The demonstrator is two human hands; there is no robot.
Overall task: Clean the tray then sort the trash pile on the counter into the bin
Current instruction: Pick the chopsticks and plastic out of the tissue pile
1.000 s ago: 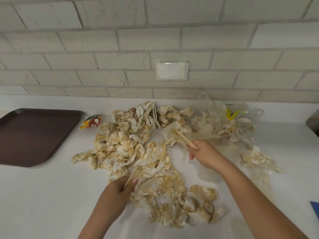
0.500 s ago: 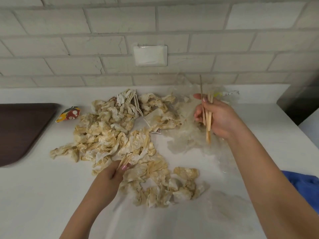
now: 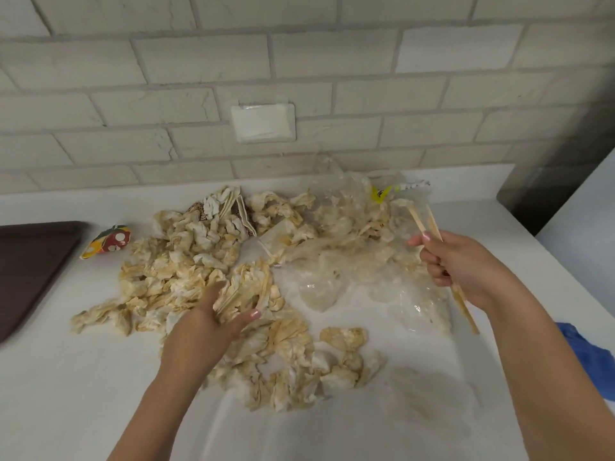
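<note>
The right hand (image 3: 466, 267) is gripping chopsticks (image 3: 464, 309); the left hand (image 3: 206, 327) is resting half-open among stained napkins (image 3: 173, 267), its grip unclear.

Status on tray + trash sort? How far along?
Done: the visible part of the tray looks bare. In hand: the right hand grips wooden chopsticks above the clear plastic wrap; the left hand is in the stained napkins, grip unclear. Left: nearly the whole pile, plus the colourful wrapper, lies on the counter. No bin in view.
</note>
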